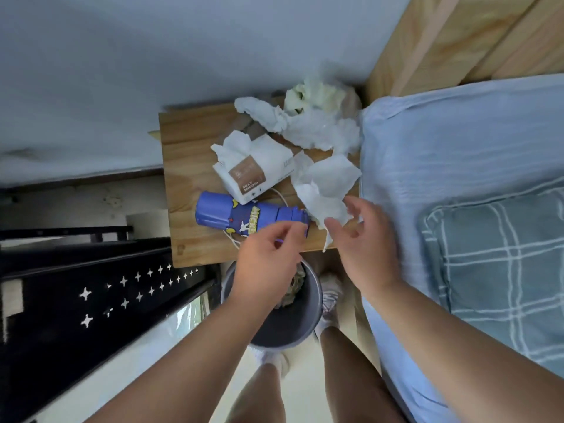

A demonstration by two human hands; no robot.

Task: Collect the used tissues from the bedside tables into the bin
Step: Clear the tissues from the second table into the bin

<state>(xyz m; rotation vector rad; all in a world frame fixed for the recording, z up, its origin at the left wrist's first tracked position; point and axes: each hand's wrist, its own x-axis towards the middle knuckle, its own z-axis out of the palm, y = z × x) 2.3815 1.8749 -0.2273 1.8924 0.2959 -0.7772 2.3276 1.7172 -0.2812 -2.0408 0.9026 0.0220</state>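
Note:
Several crumpled white tissues lie on the wooden bedside table point(189, 166). One flat tissue point(328, 181) lies at the table's near right corner; a bigger heap of tissues point(308, 123) sits at the back. My right hand point(363, 239) hovers over the near tissue, fingers spread and relaxed, thumb close to its hanging edge. My left hand point(268, 264) floats above the table's front edge with fingers loosely curled, holding nothing that I can see. The dark round bin point(308, 325) stands on the floor under my left wrist, with some rubbish inside.
A tissue pack point(253, 169) and a blue bottle point(244, 216) lying on its side share the table. The bed with a blue sheet point(442, 141) and a checked pillow point(503, 270) is at the right. A black metal rack point(91, 288) stands at the left.

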